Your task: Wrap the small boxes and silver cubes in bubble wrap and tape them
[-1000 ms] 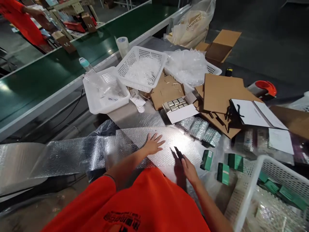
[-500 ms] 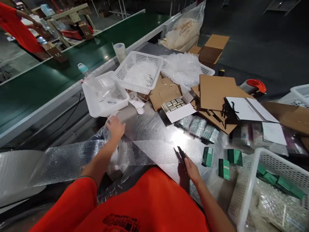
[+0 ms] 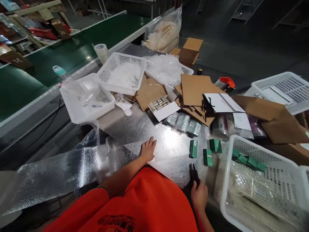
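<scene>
Cluttered metal tabletop [image 3: 120,120] beside a green conveyor belt [image 3: 79,54]. At right sits a white plastic mesh basket [image 3: 263,150] of wrapped goods, with dark green rectangular boxes [image 3: 193,149] lying just beside it, within the right hand's reach. A long sheet of clear bubble wrap [image 3: 60,174] lies flat across the front of the tabletop, pinned there by the left hand [image 3: 147,149], open, fingers spread. The right hand [image 3: 199,195], closed narrow, grips a small black cutter [image 3: 194,174] near the sheet's edge.
</scene>
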A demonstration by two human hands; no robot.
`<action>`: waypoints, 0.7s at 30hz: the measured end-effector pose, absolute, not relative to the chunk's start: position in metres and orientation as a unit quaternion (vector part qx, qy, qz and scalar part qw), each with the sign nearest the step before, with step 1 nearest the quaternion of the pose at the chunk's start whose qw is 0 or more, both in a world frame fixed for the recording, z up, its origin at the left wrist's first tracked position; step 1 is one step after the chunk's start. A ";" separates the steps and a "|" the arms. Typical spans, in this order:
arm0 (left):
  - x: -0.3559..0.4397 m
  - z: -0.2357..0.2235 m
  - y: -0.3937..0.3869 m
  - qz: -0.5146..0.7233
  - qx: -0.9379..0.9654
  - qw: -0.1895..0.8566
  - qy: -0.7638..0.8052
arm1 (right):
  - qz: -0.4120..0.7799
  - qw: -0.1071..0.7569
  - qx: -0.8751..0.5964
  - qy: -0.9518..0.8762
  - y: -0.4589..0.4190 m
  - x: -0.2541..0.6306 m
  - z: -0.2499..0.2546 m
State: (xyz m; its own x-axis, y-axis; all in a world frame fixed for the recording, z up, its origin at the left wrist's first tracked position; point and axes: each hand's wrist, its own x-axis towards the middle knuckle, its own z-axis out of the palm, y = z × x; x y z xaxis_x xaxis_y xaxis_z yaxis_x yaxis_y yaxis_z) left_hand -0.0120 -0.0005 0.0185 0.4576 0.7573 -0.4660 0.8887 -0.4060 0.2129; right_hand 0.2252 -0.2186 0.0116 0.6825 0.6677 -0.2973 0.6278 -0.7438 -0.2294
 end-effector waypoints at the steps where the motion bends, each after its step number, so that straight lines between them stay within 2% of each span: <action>1: -0.010 0.021 0.006 -0.156 0.818 0.221 0.508 | 0.175 0.025 -0.928 -0.329 -0.223 0.225 0.010; 5: -0.004 0.025 0.019 -0.172 0.829 0.229 0.481 | 0.140 0.013 -0.964 -0.228 -0.216 0.220 0.008; 10: -0.005 0.019 0.021 -0.192 0.854 0.215 0.433 | 0.050 0.113 -0.948 -0.294 -0.192 0.213 0.003; 14: -0.005 0.025 0.020 -0.196 0.850 0.227 0.432 | 0.026 0.172 -0.927 -0.334 -0.167 0.226 0.006; 18: -0.007 0.034 0.003 -0.153 0.847 0.213 0.463 | 0.029 0.101 -0.952 -0.286 -0.133 0.263 0.023; 21: -0.013 0.035 -0.013 -0.165 0.839 0.216 0.471 | 0.076 0.043 -0.958 -0.273 -0.115 0.294 0.034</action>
